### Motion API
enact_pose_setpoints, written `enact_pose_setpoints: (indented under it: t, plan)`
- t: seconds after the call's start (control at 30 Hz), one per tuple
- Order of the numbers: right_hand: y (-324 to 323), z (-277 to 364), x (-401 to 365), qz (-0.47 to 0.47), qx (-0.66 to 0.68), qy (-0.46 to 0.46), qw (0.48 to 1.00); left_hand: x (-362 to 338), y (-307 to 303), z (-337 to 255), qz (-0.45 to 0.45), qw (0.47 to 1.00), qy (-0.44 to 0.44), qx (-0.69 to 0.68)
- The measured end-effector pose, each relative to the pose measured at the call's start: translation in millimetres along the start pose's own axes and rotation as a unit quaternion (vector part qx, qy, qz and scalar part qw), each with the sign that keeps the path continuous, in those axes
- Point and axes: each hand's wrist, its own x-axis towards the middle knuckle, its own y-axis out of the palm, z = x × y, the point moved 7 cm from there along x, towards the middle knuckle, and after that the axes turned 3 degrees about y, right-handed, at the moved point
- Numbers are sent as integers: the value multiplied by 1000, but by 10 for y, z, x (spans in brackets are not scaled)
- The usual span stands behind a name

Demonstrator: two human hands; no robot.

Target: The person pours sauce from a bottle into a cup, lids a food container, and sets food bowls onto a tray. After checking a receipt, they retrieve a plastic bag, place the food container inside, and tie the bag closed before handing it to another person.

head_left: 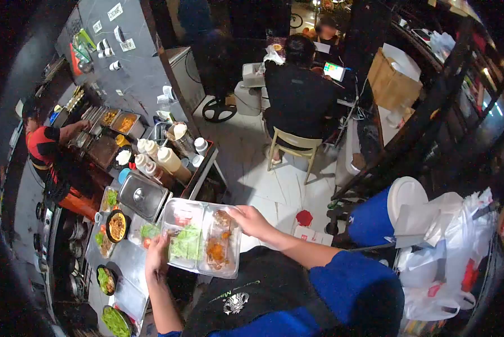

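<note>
A clear plastic container [202,238] is held up in front of my body, its compartments showing green lettuce, something reddish and browned food with orange sauce. My left hand [157,254] grips its left edge, fingers closed on the rim. On the opposite side, my right hand [252,222] pinches the upper right edge. Beneath and left of the container is the metal counter [129,289], with bowls of food, including a black bowl [117,226] of noodle-like food. A lidded steel pan [143,195] lies just beyond the container.
Squeeze bottles [172,163] stand behind the pan. A co-worker in red and black [44,146] is at the far left. Another person [297,92] sits on a chair [294,140] ahead. At right are a blue drum [370,216] and white plastic bags [440,272].
</note>
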Motion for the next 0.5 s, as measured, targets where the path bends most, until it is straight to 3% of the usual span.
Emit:
enact_pose_setpoints:
  t: [0.1,0.13,0.17,0.23,0.33,0.37,0.43,0.47,0.5]
  plan:
    - [173,83,-39,-66,165,-102,979,-164,155,-130,-38,998,28,-39]
    - [309,42,-125,-32,211,-34,976,-191,242,-156,-53,997,34,-46]
    - [384,-56,-172,-85,226,-28,970,-237,377,-120,-92,986,24,-134]
    - [534,-321,-162,-100,318,25,943,-234,414,45,-88,982,16,-168]
    - [493,-301,-144,-39,331,20,943,-273,325,241,-88,991,23,-99]
    - [425,-439,-76,-79,245,3,966,-268,356,233,-79,993,42,-80]
    - [403,-442,-28,-54,217,-31,974,-384,518,67,-50,991,-16,-125]
    - [385,-431,-33,-51,210,-35,976,-253,241,370,-8,991,-27,-127]
    - [358,-384,-49,-47,203,-40,977,-375,419,191,20,977,-98,-186]
